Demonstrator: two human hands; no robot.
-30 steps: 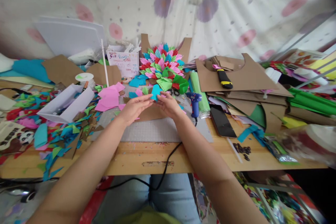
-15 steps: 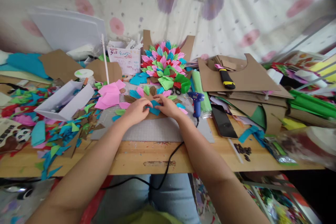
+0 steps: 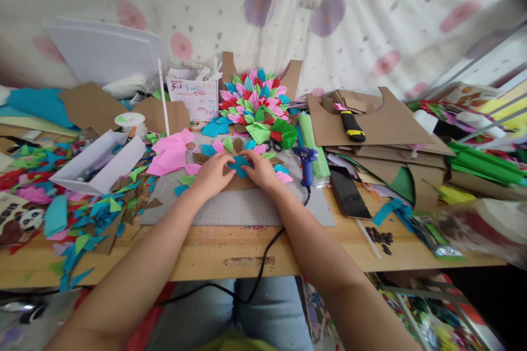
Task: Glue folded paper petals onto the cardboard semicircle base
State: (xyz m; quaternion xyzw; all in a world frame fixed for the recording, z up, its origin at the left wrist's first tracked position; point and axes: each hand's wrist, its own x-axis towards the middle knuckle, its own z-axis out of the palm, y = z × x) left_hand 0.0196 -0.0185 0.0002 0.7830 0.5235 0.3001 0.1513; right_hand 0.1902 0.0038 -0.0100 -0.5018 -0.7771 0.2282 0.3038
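Above the grey mat (image 3: 242, 215), left hand (image 3: 212, 176) and right hand (image 3: 261, 170) (both half-curled) pinch blue paper (image 3: 238, 166).

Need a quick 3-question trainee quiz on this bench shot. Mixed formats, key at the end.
1. True or false: the glue gun lies on the person's left, beyond the left hand.

2. What colour is the paper piece between the left hand and the right hand?
A) pink
B) blue
C) red

3. Fill in the blank: the black-and-yellow cutter rests on ____.

Key:
1. False; it lies on the right, beyond the right hand.
2. B, blue.
3. Cardboard.
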